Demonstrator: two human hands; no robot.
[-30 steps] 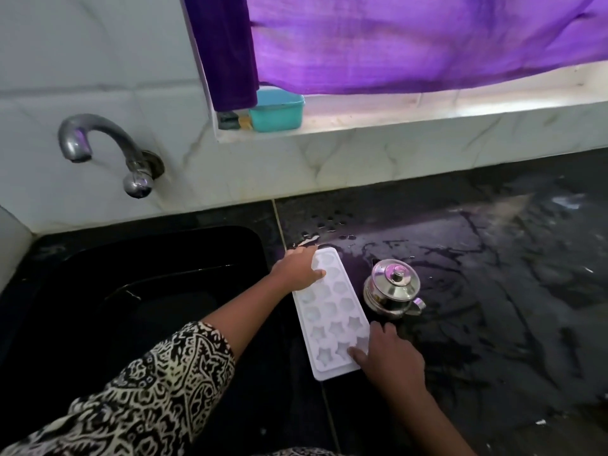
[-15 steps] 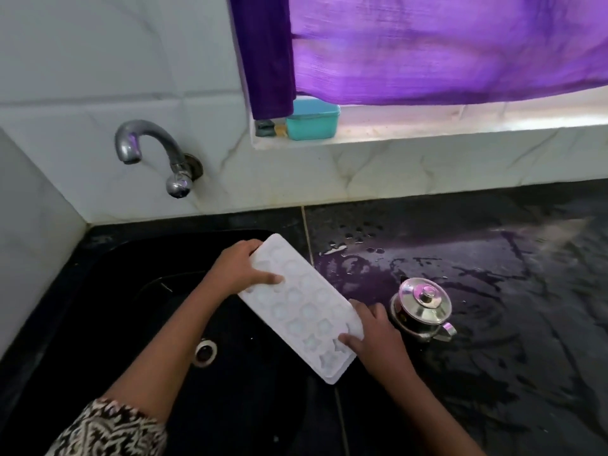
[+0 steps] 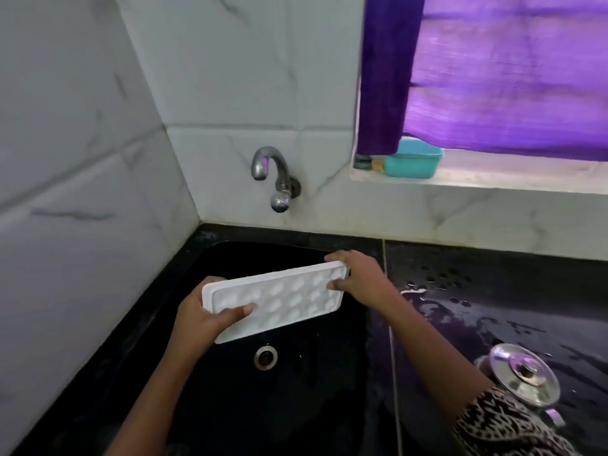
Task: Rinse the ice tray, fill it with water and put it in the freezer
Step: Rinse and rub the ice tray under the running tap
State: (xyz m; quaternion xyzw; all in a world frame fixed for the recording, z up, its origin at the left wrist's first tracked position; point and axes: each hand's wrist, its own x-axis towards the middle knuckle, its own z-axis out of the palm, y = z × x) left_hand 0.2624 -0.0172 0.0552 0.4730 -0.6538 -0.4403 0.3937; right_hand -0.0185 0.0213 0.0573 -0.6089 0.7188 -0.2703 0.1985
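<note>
Left hand: left hand [image 3: 205, 315] clamps the near-left short end of the ice tray [image 3: 274, 299], thumb across its top.
Right hand: right hand [image 3: 357, 278] pinches the far-right short end, fingers curled over the rim.
Tray position: held over the black sink [image 3: 230, 406], tilted, cavities facing up.
Key relation: long axis spans hand to hand; the tap [image 3: 274, 174] spout sits above and behind, no water visibly running.
Nearer hand: the right, judged closer to the tap's knob.

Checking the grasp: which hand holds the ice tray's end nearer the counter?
The right hand holds the end of the ice tray beside the counter; the left hand holds the opposite end.
</note>
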